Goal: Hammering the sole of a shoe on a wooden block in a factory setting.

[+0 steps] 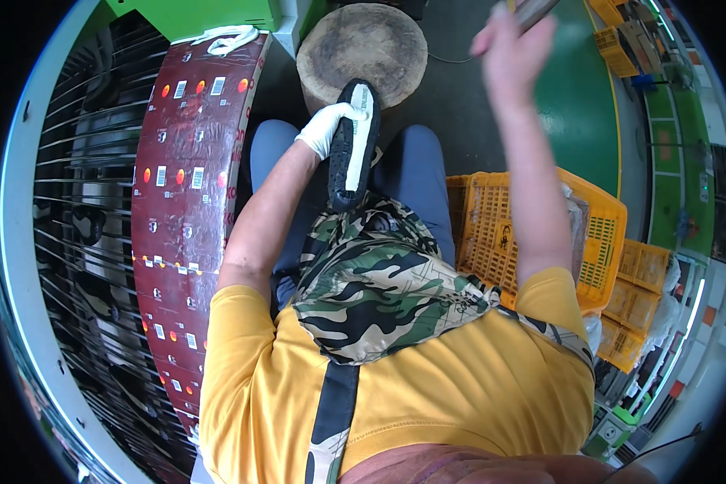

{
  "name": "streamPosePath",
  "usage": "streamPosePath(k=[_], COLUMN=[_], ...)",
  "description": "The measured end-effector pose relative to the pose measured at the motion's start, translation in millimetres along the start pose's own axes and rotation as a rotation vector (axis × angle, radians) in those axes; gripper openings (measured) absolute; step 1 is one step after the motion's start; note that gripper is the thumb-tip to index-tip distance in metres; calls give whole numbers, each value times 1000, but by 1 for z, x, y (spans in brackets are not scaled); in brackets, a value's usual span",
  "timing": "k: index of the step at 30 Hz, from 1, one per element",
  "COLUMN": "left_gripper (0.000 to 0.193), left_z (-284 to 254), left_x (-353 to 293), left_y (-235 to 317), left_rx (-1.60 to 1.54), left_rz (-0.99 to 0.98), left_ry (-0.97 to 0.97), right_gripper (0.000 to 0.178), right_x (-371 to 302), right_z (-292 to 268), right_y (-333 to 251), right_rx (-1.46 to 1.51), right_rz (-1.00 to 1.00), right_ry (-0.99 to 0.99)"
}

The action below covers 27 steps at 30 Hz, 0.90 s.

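My left hand [324,131], in a white glove, is closed around a black shoe [340,165] with its underside turned up. A pale strip runs along the middle of that underside, and my thumb lies on it. One end of the shoe rests against the near rim of a round wooden block [361,50]; the other points toward my lap. My bare right hand [515,50] is raised to the right of the block, closed on a grey-brown rod-like tool [534,11]. Motion smears that hand, and the tool's far end is cut off by the frame.
Dark red printed wrapping [189,169] covers a long surface on my left, with a white cloth [230,39] on top. Beyond it stands a rack of thin rods [81,210]. Yellow plastic crates [492,234] stand on my right. A camouflage apron [387,298] covers my lap.
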<state>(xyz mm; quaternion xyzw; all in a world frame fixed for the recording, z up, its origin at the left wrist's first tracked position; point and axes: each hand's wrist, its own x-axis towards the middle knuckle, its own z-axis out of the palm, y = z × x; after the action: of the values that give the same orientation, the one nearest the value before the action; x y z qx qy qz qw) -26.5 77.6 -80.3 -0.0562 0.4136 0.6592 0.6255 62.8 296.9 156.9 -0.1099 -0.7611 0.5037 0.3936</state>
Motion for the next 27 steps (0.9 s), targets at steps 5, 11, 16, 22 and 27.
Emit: streamPosePath(k=[5,11,16,22,27], left_gripper=[43,37,35,39,33], left_z=[0,6,15,14,4], left_x=[4,-3,-2,-6,3], left_y=[2,-3,-4,-1,-7], left_rx=[95,66,75,73,119], left_rz=[-40,17,37,59,86], left_ry=[36,126,154,192,200], right_gripper=[25,24,25,21,33], right_x=[-80,-33,-109,-91,-119], right_z=[-7,-10,-23,-23,-22], right_y=[82,15,116,60,99], right_rx=[-702,-305,-683,-171,-773], right_rz=[25,130,-138,378,218], right_ry=[-588,-236,-284,-111,-758])
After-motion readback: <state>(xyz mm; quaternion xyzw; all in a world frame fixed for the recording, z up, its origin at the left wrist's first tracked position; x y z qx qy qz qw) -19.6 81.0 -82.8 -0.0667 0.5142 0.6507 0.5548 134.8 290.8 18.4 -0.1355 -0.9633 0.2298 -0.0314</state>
